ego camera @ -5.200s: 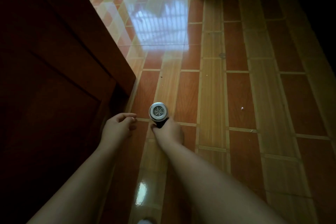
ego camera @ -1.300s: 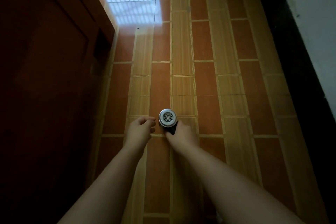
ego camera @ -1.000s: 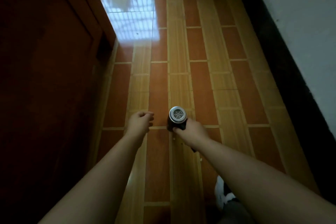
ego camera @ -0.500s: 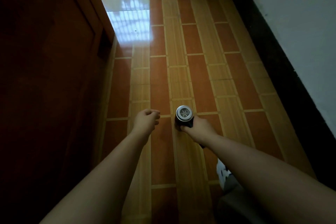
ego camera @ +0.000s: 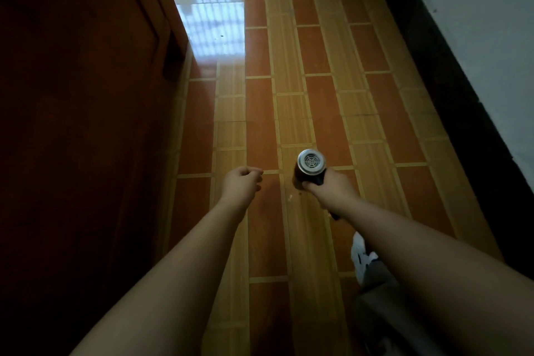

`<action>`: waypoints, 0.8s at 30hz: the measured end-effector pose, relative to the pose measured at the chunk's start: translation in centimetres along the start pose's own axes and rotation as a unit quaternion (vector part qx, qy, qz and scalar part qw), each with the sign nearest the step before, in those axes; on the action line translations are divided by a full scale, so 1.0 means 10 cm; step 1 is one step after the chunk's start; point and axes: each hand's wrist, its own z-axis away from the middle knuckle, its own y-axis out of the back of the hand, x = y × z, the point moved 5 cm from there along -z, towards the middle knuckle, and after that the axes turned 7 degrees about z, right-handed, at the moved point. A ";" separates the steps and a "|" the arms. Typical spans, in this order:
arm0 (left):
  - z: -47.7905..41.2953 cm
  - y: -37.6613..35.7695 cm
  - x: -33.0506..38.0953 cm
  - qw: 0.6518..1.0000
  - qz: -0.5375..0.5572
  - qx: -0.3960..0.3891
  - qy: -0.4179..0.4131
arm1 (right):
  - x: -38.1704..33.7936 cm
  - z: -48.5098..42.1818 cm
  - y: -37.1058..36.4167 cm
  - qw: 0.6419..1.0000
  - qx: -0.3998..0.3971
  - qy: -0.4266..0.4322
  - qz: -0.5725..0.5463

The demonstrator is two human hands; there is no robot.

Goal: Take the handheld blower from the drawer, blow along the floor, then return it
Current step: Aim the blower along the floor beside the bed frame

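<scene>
Right hand (ego camera: 332,186): grasps black silver-grilled handheld blower (ego camera: 309,165), grille up, so outlet faces orange tiled floor (ego camera: 320,89).
Left hand (ego camera: 244,182): loosely curled, empty.

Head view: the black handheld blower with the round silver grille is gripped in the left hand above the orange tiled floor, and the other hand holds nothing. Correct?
Not quite. The head view shows the black handheld blower with the round silver grille gripped in the right hand, above the orange tiled floor; the left hand holds nothing.
</scene>
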 end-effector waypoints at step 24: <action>0.27 -0.49 -0.36 0.998 -0.017 -0.066 -0.009 | 0.57 0.53 -0.23 0.998 -0.027 -0.044 -0.023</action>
